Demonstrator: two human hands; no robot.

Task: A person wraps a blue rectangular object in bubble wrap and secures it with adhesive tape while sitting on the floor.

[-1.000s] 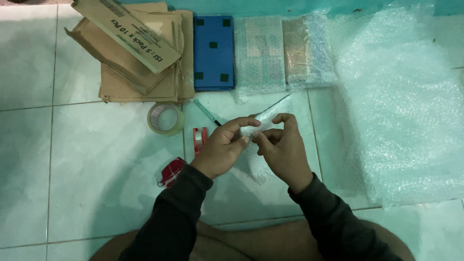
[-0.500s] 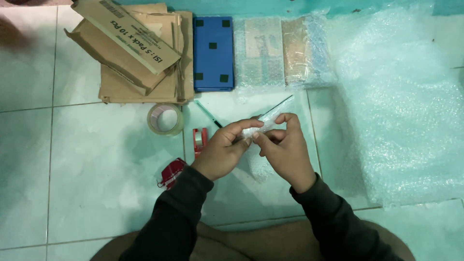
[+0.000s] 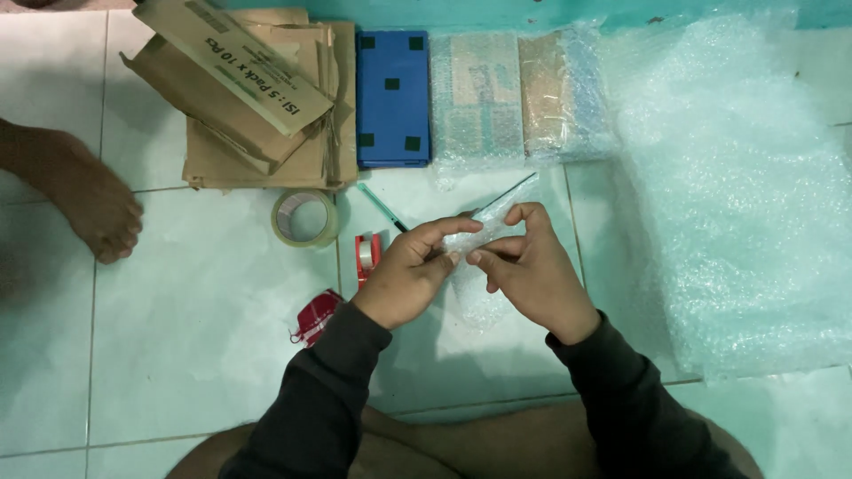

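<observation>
While both hands pinch it, left hand (image 3: 410, 277) and right hand (image 3: 532, 266) hold the small bubble-wrapped clear bundle (image 3: 475, 241) between them, its long axis running up-right.

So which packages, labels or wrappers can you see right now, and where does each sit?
Flattened cardboard boxes: top left, brown stack, dark print on the upper one.
Blue flat box: right of the cardboard, rectangular, black square patches.
Two bubble-wrapped parcels: right of the blue box, pale and brown.
Small bubble-wrap piece: held by left hand and right hand.
</observation>
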